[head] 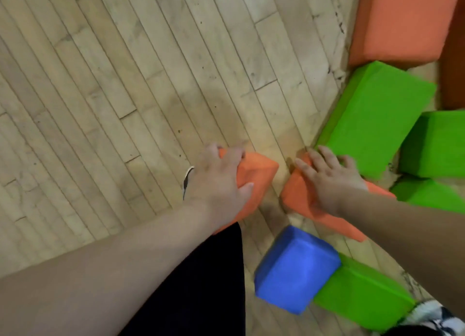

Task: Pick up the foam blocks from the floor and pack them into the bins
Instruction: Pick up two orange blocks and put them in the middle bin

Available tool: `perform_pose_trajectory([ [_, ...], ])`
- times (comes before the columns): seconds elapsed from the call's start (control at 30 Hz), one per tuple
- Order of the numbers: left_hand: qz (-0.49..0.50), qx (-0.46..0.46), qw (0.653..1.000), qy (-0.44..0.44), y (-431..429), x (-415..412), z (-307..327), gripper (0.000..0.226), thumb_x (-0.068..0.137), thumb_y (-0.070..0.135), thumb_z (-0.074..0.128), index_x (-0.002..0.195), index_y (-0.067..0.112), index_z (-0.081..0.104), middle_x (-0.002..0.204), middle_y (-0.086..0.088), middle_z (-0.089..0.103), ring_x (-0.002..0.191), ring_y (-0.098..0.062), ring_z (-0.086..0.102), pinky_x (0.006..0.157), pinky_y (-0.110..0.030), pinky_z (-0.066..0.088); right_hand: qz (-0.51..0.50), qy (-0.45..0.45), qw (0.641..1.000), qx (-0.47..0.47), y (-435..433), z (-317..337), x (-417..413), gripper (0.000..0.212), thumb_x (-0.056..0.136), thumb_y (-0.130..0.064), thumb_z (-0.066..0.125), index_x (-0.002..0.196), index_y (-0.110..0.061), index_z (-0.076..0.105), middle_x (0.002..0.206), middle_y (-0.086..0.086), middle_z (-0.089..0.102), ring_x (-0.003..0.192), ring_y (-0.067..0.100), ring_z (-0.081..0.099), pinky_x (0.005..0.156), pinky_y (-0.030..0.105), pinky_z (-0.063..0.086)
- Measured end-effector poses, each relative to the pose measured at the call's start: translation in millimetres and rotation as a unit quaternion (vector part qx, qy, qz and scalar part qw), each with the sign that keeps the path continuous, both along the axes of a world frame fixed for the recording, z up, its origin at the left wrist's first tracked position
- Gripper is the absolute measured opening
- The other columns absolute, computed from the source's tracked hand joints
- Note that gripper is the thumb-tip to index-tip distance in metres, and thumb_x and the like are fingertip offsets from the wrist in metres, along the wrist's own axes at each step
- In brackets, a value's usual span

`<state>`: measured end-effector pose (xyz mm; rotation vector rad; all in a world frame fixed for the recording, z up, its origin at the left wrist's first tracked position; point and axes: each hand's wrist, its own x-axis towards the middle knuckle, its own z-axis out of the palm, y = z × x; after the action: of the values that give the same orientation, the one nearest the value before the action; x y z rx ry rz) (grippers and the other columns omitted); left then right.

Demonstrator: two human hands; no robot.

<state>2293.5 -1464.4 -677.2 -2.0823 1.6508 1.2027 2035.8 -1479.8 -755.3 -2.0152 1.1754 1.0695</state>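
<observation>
Head view: matte foam blocks with crisp edges lie on a scuffed wood-plank floor [125, 84]. The left hand [219, 182] curls its fingers round one orange block [260, 169], and the right hand [332, 182] lies with fingers spread flat on a second orange block [299, 197]. Near them lie a blue block [297, 267], boxy green blocks [372, 114] and a big orange slab [402, 21].

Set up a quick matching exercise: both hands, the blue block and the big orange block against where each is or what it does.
1 left hand
2 right hand
3 blue block
4 big orange block

A top right corner
B rests on the right small orange block
C beside the lowest green block
D grips the left small orange block

Pairs: 1-D, 2-B, 3-C, 4-A
</observation>
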Motion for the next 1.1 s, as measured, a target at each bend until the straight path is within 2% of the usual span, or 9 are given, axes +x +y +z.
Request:
perform_pose_trajectory([
  [0.13,-0.003,-0.006,1.0,-0.027,1,-3,2,0.061,0.084,0.052,0.074,0.136,0.038,0.044,0.135,0.004,0.027,0.13,-0.025,0.04,0.108,-0.045,0.045,0.029,-0.028,0.999,-0.003,-4,-11,-11,0.13,0.068,-0.059,0.083,0.161,-0.036,-0.005,0.169,0.007,0.006,0.157,0.029,-0.001,0.118,0.054,0.017],
  [0.2,-0.006,-0.012,0.999,-0.033,4,-9,4,0.061,0.084,0.052,0.074,0.136,0.038,0.044,0.136,0.003,0.027,0.13,-0.024,0.04,0.106,-0.043,0.045,0.031,-0.048,0.998,-0.018,1,-11,-14,0.133,0.065,-0.061,0.085,0.161,-0.035,-0.002,0.165,0.012,0.016,0.156,0.032,0.003,0.119,0.056,0.013],
  [0.33,-0.005,-0.029,0.999,-0.046,12,-26,6,0.06,0.084,0.051,0.072,0.136,0.037,0.045,0.137,0.002,0.027,0.13,-0.026,0.038,0.107,-0.043,0.044,-0.018,-0.1,0.994,-0.043,30,1,-14,0.117,0.071,-0.048,0.082,0.16,-0.037,0.007,0.146,0.017,0.029,0.149,0.038,0.021,0.122,0.058,0.01],
  [0.43,-0.001,-0.042,0.997,-0.059,20,-35,6,0.058,0.084,0.05,0.072,0.134,0.036,0.045,0.137,0.0,0.027,0.129,-0.027,0.037,0.108,-0.047,0.043,-0.138,-0.118,0.983,-0.023,51,8,-16,0.11,0.068,-0.036,0.084,0.158,-0.04,0.02,0.128,0.01,0.031,0.123,0.038,0.047,0.111,0.049,0.035],
  [0.5,-0.005,-0.044,0.997,-0.071,23,-42,7,0.057,0.085,0.05,0.072,0.134,0.036,0.045,0.137,-0.001,0.027,0.129,-0.028,0.037,0.108,-0.049,0.043,-0.197,-0.12,0.973,-0.014,62,13,-23,0.108,0.067,-0.034,0.083,0.156,-0.043,0.022,0.127,0.009,0.03,0.117,0.037,0.047,0.104,0.044,0.041],
  [0.6,-0.032,-0.033,0.995,-0.093,25,-56,13,0.058,0.086,0.049,0.071,0.136,0.035,0.044,0.14,-0.004,0.027,0.129,-0.031,0.037,0.106,-0.049,0.044,-0.247,-0.089,0.964,-0.048,75,31,-41,0.098,0.07,-0.043,0.074,0.155,-0.045,0.026,0.147,0.014,0.032,0.129,0.039,0.038,0.107,0.049,0.038],
  [0.7,-0.121,-0.018,0.985,-0.121,35,-87,33,0.061,0.086,0.047,0.072,0.139,0.033,0.043,0.142,-0.006,0.028,0.127,-0.034,0.039,0.101,-0.048,0.044,-0.328,-0.088,0.936,-0.089,99,70,-75,0.088,0.069,-0.059,0.058,0.153,-0.041,0.036,0.134,0.016,0.049,0.12,0.041,0.044,0.101,0.049,0.043],
  [0.83,-0.261,-0.024,0.959,-0.11,63,-183,101,0.064,0.081,0.049,0.075,0.135,0.035,0.045,0.141,-0.006,0.03,0.124,-0.035,0.044,0.1,-0.048,0.046,-0.478,-0.062,0.868,-0.117,176,140,-168,0.09,0.072,-0.062,0.059,0.155,-0.038,0.034,0.128,0.019,0.051,0.118,0.041,0.049,0.104,0.051,0.044],
  [1.1,-0.536,-0.076,0.84,-0.026,160,-479,300,0.068,0.075,0.051,0.08,0.134,0.035,0.05,0.142,-0.012,0.038,0.127,-0.037,0.048,0.108,-0.046,0.043,-0.762,-0.007,0.62,-0.184,388,359,-363,0.083,0.089,-0.056,0.066,0.159,-0.04,0.024,0.14,0.016,0.043,0.129,0.038,0.043,0.112,0.045,0.034],
])
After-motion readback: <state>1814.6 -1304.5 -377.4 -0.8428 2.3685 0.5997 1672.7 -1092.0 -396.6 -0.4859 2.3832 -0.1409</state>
